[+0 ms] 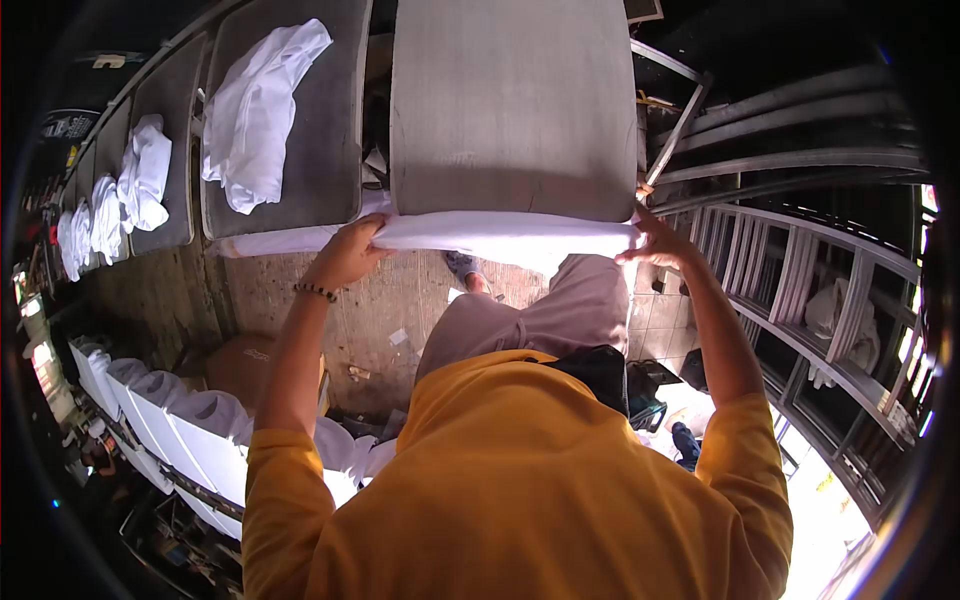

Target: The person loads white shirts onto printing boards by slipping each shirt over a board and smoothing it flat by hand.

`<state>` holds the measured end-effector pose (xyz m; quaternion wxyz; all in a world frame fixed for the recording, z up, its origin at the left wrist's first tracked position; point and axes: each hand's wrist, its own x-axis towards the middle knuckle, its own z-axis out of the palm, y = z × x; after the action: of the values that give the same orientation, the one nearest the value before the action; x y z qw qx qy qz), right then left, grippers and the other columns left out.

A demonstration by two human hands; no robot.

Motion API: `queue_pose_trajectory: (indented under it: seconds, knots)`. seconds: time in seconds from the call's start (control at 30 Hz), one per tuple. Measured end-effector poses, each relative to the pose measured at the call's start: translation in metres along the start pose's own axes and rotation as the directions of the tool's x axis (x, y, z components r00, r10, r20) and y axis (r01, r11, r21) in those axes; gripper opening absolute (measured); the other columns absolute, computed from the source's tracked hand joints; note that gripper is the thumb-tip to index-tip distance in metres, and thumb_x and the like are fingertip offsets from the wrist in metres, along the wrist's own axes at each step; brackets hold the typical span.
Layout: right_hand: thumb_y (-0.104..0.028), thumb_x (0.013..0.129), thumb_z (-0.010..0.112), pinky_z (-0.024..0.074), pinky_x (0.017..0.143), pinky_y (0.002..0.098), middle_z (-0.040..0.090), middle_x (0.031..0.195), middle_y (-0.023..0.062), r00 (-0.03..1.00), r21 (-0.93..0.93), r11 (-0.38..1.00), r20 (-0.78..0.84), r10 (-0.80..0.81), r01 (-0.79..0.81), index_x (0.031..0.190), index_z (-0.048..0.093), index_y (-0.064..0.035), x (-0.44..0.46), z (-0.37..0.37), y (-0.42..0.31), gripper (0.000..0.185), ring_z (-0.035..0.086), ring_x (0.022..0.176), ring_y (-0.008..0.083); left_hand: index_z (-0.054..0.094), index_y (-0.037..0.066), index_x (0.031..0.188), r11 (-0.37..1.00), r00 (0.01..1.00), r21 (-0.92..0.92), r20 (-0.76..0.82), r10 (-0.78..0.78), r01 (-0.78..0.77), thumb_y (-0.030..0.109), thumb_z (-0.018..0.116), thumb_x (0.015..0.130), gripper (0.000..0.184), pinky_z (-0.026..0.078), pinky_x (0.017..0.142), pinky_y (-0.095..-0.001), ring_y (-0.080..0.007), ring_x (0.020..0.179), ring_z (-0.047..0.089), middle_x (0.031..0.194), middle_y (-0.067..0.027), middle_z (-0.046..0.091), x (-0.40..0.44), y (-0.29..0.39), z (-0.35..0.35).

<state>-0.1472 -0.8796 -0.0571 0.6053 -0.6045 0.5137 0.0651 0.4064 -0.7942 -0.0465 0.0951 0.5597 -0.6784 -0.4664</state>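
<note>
A grey flat board (515, 110) with rounded corners lies straight ahead of me. White cloth (500, 234) is bunched in a long band along its near edge. At the band's left end, my left hand (348, 250) grips the cloth, with a beaded bracelet on the wrist. Beyond the board's right near corner, my right hand (660, 240) is closed on the other end, thumb and fingers on the fabric. The cloth is stretched between the two hands, and part of it hangs below the edge. Whether it is a garment, I cannot tell.
To the left, more dark boards (335, 120) stand in a row, with crumpled white cloths (262, 110) on several. Metal racks (800, 270) line the right side. White panels (190, 430) and a cardboard box (243, 370) are at lower left. Paper scraps (398, 337) lie on the floor.
</note>
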Motion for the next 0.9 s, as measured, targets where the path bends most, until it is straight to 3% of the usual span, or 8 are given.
queue_pose_trajectory:
  seconds: [0.03,0.07,0.23,0.4,0.5,0.63,0.67,0.9]
  knots:
    - [-0.034,0.062,0.093,0.0123,0.122,0.0523,0.018,0.165,0.0065,1.000,-0.051,0.999,-0.030,0.004,-0.005,0.130,0.064,-0.0151,0.010,-0.013,0.003,0.077,0.012,0.152,0.0299,0.057,-0.003,0.127,0.999,1.000,-0.030,-0.002,-0.026,0.025,0.016,0.072,0.089,0.045,0.054,0.081,-0.0387,-0.0353,0.095,0.068,0.110,-0.0230,0.068,0.012,0.013,-0.004]
    - [-0.029,0.061,0.093,0.0187,0.121,0.0494,0.020,0.164,0.0069,0.998,-0.101,0.995,-0.059,0.008,-0.014,0.130,0.063,-0.0128,0.020,-0.027,0.007,0.078,0.014,0.152,0.0283,0.053,-0.003,0.132,0.916,0.922,-0.130,0.134,-0.362,0.379,0.014,0.066,0.093,0.044,0.054,0.082,-0.0375,-0.0329,0.096,0.069,0.112,-0.0243,0.067,0.023,0.042,-0.017]
    - [-0.020,0.068,0.089,0.0454,0.102,0.0406,0.066,0.126,0.0089,0.997,0.118,0.993,-0.082,-0.006,0.015,0.127,0.065,-0.0074,0.075,-0.092,-0.043,0.065,0.059,0.113,0.0232,0.052,0.003,0.136,0.980,0.953,-0.102,-0.236,-0.191,0.171,0.022,0.055,0.098,0.043,0.051,0.091,-0.0422,-0.0384,0.108,0.065,0.117,-0.0247,0.066,0.093,-0.011,-0.018]
    - [-0.027,0.079,0.082,0.0471,0.094,0.0363,0.072,0.114,0.0069,0.952,0.282,0.946,-0.296,-0.075,0.162,0.122,0.068,-0.0037,0.173,-0.130,-0.011,0.051,0.065,0.102,0.0187,0.053,0.003,0.133,0.990,0.806,-0.094,-0.576,-0.139,0.104,0.036,0.049,0.098,0.048,0.049,0.093,-0.0462,-0.0448,0.112,0.060,0.121,-0.0256,0.064,0.177,0.002,-0.032]
    - [-0.033,0.083,0.080,0.0513,0.087,0.0340,0.074,0.105,0.0057,0.612,-0.020,0.986,-0.782,-0.119,0.166,0.118,0.070,-0.0022,0.168,-0.083,-0.057,0.047,0.067,0.098,0.0165,0.051,0.002,0.133,0.988,0.726,-0.100,-0.670,-0.154,0.117,0.037,0.050,0.098,0.049,0.048,0.092,-0.0464,-0.0428,0.114,0.060,0.121,-0.0255,0.063,0.200,0.005,-0.016]
    - [-0.035,0.084,0.080,0.0535,0.082,0.0316,0.074,0.105,0.0112,0.643,0.189,0.921,-0.761,-0.082,0.340,0.110,0.074,-0.0026,0.165,-0.081,-0.069,0.043,0.069,0.093,0.0185,0.054,0.000,0.130,0.978,0.660,-0.108,-0.724,-0.200,0.178,0.037,0.053,0.098,0.049,0.048,0.093,-0.0441,-0.0402,0.111,0.062,0.119,-0.0252,0.064,0.201,0.007,-0.005]
    - [-0.036,0.083,0.081,0.0533,0.078,0.0307,0.075,0.099,0.0098,0.498,-0.035,0.954,-0.847,-0.187,0.298,0.106,0.075,-0.0011,0.174,-0.081,-0.066,0.042,0.069,0.089,0.0166,0.054,0.000,0.129,0.980,0.679,-0.136,-0.707,-0.197,0.143,0.037,0.052,0.099,0.049,0.047,0.093,-0.0434,-0.0401,0.111,0.062,0.119,-0.0247,0.064,0.206,0.007,-0.008]
    - [-0.033,0.085,0.079,0.0517,0.073,0.0305,0.074,0.094,0.0053,0.920,0.140,0.980,-0.383,-0.080,0.144,0.109,0.074,-0.0079,0.164,-0.130,-0.032,0.035,0.067,0.087,0.0137,0.054,-0.002,0.128,0.987,0.794,-0.095,-0.586,-0.161,0.130,0.033,0.050,0.099,0.045,0.045,0.095,-0.0398,-0.0365,0.115,0.060,0.123,-0.0223,0.063,0.201,-0.016,-0.035]
